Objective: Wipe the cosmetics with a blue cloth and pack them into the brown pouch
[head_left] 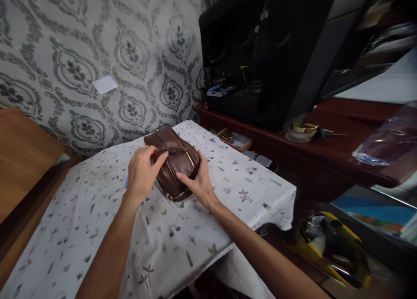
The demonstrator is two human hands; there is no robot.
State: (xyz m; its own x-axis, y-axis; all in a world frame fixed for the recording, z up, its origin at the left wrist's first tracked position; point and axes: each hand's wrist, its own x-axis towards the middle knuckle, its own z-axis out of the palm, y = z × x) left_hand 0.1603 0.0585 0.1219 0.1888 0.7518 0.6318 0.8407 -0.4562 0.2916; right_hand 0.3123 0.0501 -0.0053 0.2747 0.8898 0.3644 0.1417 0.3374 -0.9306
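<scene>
A brown leather bag (180, 163) with gold-toned zippers and a strap across it lies on the cloth-covered table. My right hand (200, 181) grips its right side, thumb on the front and the other fingers round the edge. At the bag's left side, my left hand (141, 171) has its fingers bent and the thumb tip near a zipper (169, 167). What sits between those fingers is hidden. The zipper on the right (190, 159) curves along the front pocket. I cannot see inside the bag.
White patterned cloth (260, 190) covers the table and hangs over its edge. A large black television (254, 55) stands on the dark red cabinet (345, 147), beside tape rolls (301, 131). A partly open drawer (234, 140) is below. A yellow-and-black bag (332, 251) sits at lower right.
</scene>
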